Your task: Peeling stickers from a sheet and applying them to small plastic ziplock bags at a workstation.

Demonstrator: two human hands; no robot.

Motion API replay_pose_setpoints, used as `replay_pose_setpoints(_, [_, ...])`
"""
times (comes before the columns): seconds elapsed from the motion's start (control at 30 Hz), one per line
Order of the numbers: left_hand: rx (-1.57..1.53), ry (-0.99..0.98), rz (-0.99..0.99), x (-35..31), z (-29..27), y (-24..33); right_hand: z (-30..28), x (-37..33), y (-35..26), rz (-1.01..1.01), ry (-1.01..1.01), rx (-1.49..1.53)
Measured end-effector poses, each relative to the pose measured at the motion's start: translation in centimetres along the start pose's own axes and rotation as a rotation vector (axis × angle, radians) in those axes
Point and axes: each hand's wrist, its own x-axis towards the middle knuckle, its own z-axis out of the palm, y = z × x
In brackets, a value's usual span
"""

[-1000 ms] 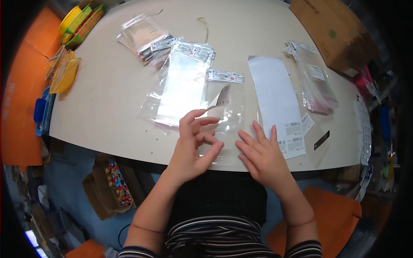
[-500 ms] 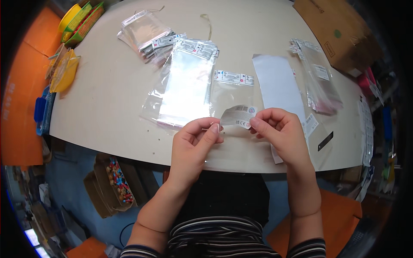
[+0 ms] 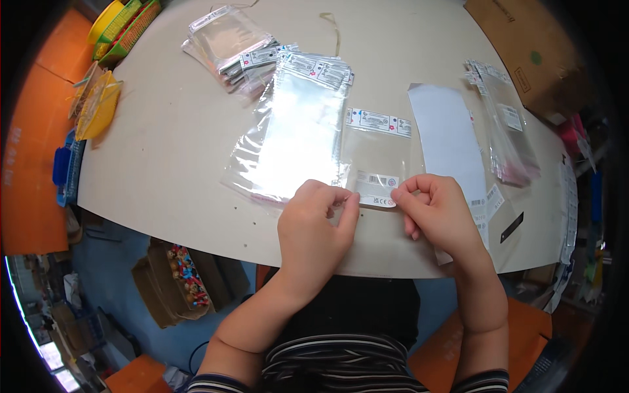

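A printed clear label (image 3: 378, 180) with a barcode lies against the lower part of a single clear plastic bag (image 3: 377, 147), which has a patterned header strip. My right hand (image 3: 436, 209) pinches the label's right edge between thumb and forefinger. At the label's left edge is my left hand (image 3: 318, 226), thumb and forefinger curled close together; whether they grip its corner is hard to make out. Left of the bag sits a stack of clear bags (image 3: 304, 124) with a shiny surface. A white label sheet (image 3: 449, 134) lies beside my right hand.
More bags (image 3: 232, 39) are piled at the back left, and another bundle of bags (image 3: 508, 131) lies at the right near a cardboard box (image 3: 524, 52). A small black strip (image 3: 512, 227) is by the right edge. Colored baskets (image 3: 98, 108) line the left side. Below stands an open carton (image 3: 173, 281) of small colorful items.
The label has gone from held up and curved to lying flat on the bag's lower part. Both hands have moved slightly right with it. The whole view has shifted a little.
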Motion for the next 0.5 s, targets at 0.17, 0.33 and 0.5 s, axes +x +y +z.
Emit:
replay_pose_setpoints(0.17, [0.044, -0.028, -0.022, 0.19, 0.30, -0.20, 0.45, 0.39, 0.62, 0.026, 0.012, 0.003])
replay_pose_setpoints(0.33, [0.090, -0.065, -0.032, 0.39, 0.49, -0.30, 0.56, 0.35, 0.58, 0.008, 0.060, -0.044])
replay_pose_setpoints(0.5, [0.128, -0.055, 0.006, 0.55, 0.47, -0.43, 0.65, 0.57, 0.71, -0.011, 0.066, -0.076])
